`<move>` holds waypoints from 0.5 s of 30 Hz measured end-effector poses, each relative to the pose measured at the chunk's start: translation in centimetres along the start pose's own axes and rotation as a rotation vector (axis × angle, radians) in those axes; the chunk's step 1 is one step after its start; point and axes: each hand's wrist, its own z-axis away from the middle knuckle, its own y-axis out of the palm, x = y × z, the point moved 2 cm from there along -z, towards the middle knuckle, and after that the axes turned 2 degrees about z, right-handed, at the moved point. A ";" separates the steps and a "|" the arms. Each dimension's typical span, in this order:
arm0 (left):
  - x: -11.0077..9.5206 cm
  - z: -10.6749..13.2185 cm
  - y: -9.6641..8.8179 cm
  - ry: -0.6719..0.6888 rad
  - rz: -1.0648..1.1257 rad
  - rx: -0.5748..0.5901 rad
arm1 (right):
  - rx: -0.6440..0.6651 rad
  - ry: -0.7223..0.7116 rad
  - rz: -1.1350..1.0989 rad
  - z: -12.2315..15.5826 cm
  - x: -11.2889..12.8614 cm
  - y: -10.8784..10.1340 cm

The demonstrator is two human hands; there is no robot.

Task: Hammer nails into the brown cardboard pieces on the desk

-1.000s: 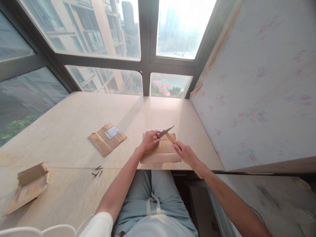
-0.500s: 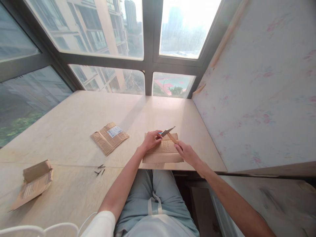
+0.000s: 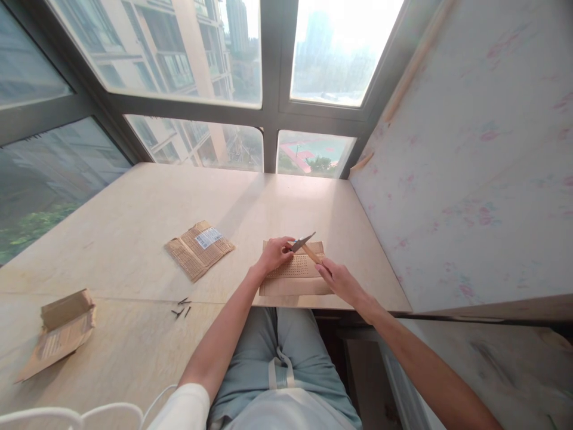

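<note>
My right hand is closed round the wooden handle of a hammer. The grey metal head, with one pointed end, lies right over the fingertips of my left hand. That hand is pinched at the upper part of a flat cardboard piece. Whatever its fingertips hold is too small and too covered by the hammer head to make out. Rows of small holes run across the cardboard between my hands. The piece lies near the front edge of the wooden table.
Left of my hands lies a folded cardboard piece with a white label. Several dark nails are scattered nearer me. An open cardboard box stands at far left. Windows rise behind; a patterned wall bounds the right side.
The hammer head has come down slightly toward my left fingertips and tilted a little. My left hand and the cardboard have stayed nearly in place.
</note>
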 end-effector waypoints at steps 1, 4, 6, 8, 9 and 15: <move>0.0 0.0 0.0 0.004 -0.005 0.002 | -0.003 0.002 -0.007 0.1 -0.1 0.1; 0.0 0.2 -0.2 0.019 -0.046 0.003 | -0.023 0.006 -0.033 0.2 -0.4 0.2; -0.2 0.3 -0.4 0.043 -0.075 0.009 | -0.040 0.018 -0.041 0.1 -0.6 0.1; -0.4 0.4 -0.7 0.079 -0.095 0.020 | -0.057 0.031 -0.044 0.1 -0.8 -0.1; -0.5 0.5 -0.9 0.096 -0.104 0.024 | -0.064 0.034 -0.046 0.1 -0.8 -0.1; -1.0 1.0 -1.8 0.118 -0.140 0.027 | -0.051 0.026 -0.046 0.2 -0.9 0.2</move>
